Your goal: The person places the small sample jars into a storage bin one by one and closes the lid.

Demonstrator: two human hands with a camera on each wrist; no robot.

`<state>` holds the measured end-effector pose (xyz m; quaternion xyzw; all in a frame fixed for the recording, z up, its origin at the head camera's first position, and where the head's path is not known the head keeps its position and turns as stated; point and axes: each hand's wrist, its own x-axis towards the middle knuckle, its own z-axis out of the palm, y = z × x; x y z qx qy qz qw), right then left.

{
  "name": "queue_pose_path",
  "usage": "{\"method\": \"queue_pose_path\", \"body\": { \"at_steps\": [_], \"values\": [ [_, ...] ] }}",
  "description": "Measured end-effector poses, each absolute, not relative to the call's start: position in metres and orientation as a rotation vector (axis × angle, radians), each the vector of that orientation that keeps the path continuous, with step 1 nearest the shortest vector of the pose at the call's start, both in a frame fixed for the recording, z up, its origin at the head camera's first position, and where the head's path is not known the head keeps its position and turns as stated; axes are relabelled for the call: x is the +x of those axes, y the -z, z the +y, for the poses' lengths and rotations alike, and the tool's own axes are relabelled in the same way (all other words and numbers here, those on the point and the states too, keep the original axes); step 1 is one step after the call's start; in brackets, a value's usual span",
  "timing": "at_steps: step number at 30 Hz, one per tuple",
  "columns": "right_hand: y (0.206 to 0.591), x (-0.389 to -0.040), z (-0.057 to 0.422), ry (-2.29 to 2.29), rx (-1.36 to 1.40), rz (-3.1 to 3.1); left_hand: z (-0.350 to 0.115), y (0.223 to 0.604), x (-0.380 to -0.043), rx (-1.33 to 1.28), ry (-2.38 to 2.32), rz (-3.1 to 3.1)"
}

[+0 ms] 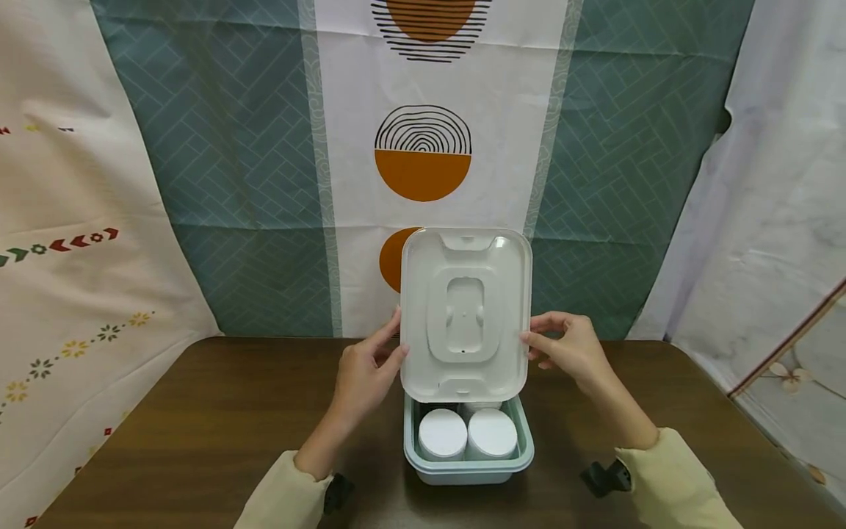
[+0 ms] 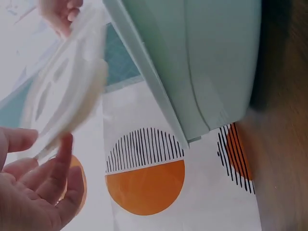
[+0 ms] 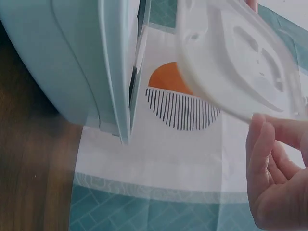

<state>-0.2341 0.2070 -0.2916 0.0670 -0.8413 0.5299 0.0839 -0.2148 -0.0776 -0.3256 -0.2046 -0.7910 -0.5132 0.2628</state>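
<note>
A white rectangular lid [image 1: 464, 316] is held tilted up above the back of a light green plastic box [image 1: 469, 476]. My left hand [image 1: 366, 371] pinches the lid's left edge between thumb and fingers. On the opposite edge my right hand [image 1: 571, 345] pinches it the same way. Inside the box stand several jars with round white caps [image 1: 492, 433]; the lid hides part of those at the back. In the left wrist view the lid [image 2: 72, 82] is apart from the box's rim. The right wrist view shows thumb and fingertips on the lid's edge [image 3: 226, 108].
The box stands on a dark brown wooden table [image 1: 251, 411]. Behind the table hangs a patterned cloth [image 1: 423, 81] with orange half circles. White floral cloths hang at the left [image 1: 79, 294] and right [image 1: 780, 220]. Black straps circle both wrists.
</note>
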Motion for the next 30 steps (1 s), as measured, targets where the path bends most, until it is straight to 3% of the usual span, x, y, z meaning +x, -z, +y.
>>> {"method": "queue_pose_path", "body": {
  "at_steps": [9,21,30],
  "values": [
    [0.296,-0.234,0.197,-1.619,0.244,-2.231,-0.073,0.322,-0.212,-0.435,1.581,-2.066],
    [0.309,-0.236,0.191,-1.512,0.463,-1.945,-0.083,0.313,-0.215,-0.220,2.317,-1.841],
    [0.319,-0.236,0.194,-1.449,0.510,-1.998,-0.100,0.317,-0.223,-0.308,2.393,-2.093]
  ]
}}
